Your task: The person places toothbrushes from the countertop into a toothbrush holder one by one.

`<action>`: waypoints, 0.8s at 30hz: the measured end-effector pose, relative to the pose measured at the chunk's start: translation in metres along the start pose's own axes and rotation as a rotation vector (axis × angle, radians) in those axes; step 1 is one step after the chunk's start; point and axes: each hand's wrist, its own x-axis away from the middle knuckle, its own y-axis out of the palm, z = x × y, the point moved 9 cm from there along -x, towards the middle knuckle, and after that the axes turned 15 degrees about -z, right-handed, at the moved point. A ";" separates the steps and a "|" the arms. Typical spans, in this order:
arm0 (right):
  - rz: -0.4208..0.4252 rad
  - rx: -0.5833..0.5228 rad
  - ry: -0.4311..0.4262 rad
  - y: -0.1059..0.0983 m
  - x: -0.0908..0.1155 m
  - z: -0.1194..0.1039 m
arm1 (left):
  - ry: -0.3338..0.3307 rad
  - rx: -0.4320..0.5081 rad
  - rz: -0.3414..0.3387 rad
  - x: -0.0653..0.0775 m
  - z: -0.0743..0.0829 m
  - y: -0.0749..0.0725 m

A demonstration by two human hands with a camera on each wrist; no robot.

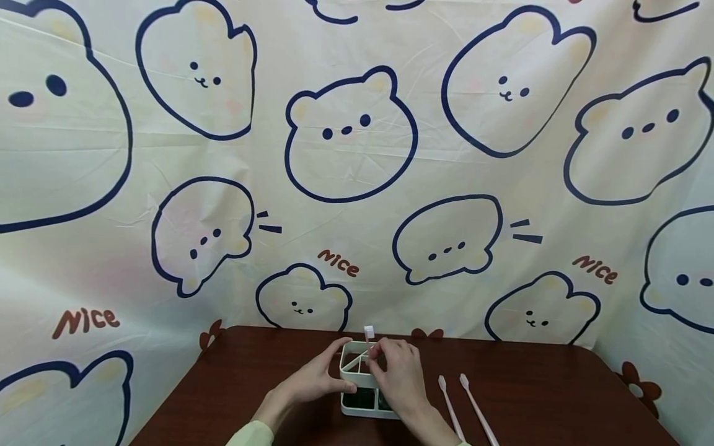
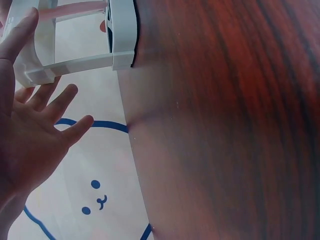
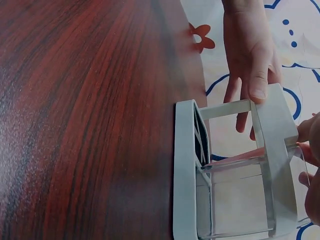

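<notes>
A pale two-tier toothbrush holder with dividers in its top stands on the table. My left hand holds its upper tier at the left, thumb in front and index finger behind. In the left wrist view, the other fingers spread out below that tier. A toothbrush with a white head stands upright in the holder's top. My right hand pinches this toothbrush just under its head. Its pink handle runs down inside the holder in the right wrist view. There, my right fingertips show only partly at the edge.
Two more toothbrushes, a nearer one and another, lie side by side on the dark wooden table, right of the holder. A cloth with bear drawings hangs behind the table's far edge.
</notes>
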 end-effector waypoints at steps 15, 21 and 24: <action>-0.084 0.019 0.018 0.010 -0.007 -0.003 | 0.015 0.019 -0.020 0.000 -0.002 0.000; -0.117 -0.049 0.055 0.012 -0.010 0.000 | 0.043 0.025 -0.020 -0.001 0.001 0.000; -0.122 -0.056 0.071 0.010 -0.011 0.001 | 0.046 0.018 -0.022 -0.001 0.002 0.000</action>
